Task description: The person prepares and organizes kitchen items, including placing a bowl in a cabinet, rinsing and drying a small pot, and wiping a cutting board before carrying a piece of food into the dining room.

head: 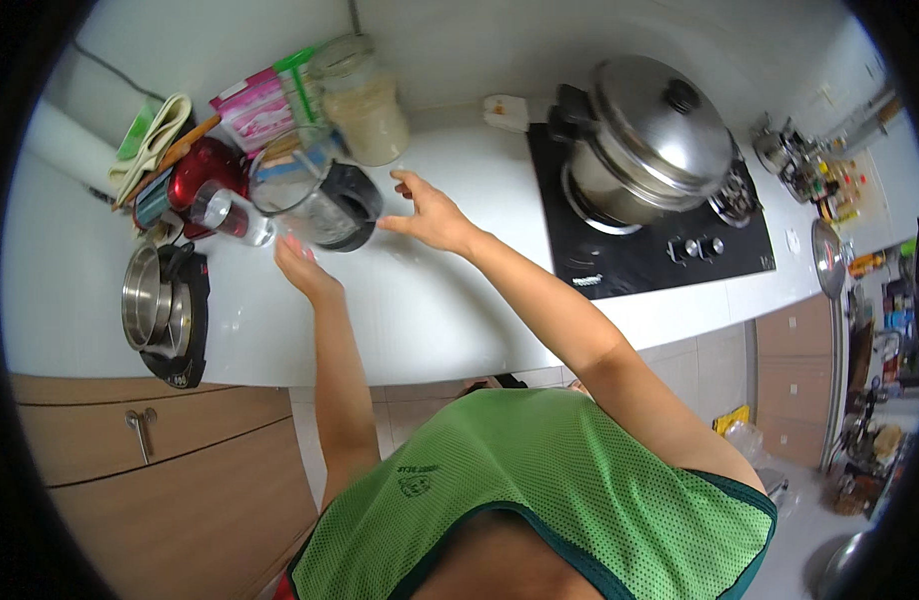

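On the white countertop stands a clear blender jug (287, 187) with a black handle and a dark base. My right hand (428, 216) is to the right of the jug, with thumb and fingers spread around nothing, its thumb close to the black handle. At the jug's lower left is my left hand (303, 264), beside the bottom of a clear drinking glass (236, 216) that lies slanted in view. Something pink shows at the fingers. Whether this hand grips the glass or the jug I cannot tell.
Behind the jug are a glass jar of grain (366, 112), a pink package (255, 112) and a red rounded appliance (204, 176). Steel pans (148, 292) sit on a black cooker at left. A large lidded steel pot (647, 142) stands on the black gas hob (617, 262) at right.
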Motion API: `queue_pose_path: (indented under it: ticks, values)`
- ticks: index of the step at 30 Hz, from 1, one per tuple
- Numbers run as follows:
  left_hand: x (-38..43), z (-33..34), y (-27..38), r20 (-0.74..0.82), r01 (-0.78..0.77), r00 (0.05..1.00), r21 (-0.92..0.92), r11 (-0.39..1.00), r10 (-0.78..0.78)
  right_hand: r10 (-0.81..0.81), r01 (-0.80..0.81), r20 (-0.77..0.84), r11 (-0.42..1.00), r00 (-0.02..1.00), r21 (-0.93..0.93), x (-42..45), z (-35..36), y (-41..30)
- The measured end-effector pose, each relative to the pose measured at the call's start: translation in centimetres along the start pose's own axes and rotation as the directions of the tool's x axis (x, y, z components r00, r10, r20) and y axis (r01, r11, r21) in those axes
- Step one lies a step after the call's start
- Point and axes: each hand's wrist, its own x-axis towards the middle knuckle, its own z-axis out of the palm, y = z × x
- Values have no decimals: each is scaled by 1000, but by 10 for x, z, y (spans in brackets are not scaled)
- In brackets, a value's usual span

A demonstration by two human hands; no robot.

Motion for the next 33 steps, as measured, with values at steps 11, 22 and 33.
queue_pose_path:
  ticks: [11, 22, 33]
  values:
    - [-358, 128, -63, 769, 224, 429, 417, 881, -473, 297, -268, -240, 952, 924, 144, -264, -214, 116]
    - [-662, 257, -119, 810, 34, -314, 531, 847, -495, 416, -259, -842, 904, 344, 341, -549, -403, 165]
    - [-806, 411, -250, 846, -142, -316, 406, 903, -430, 574, -110, -814, 818, 88, 564, -679, -510, 208]
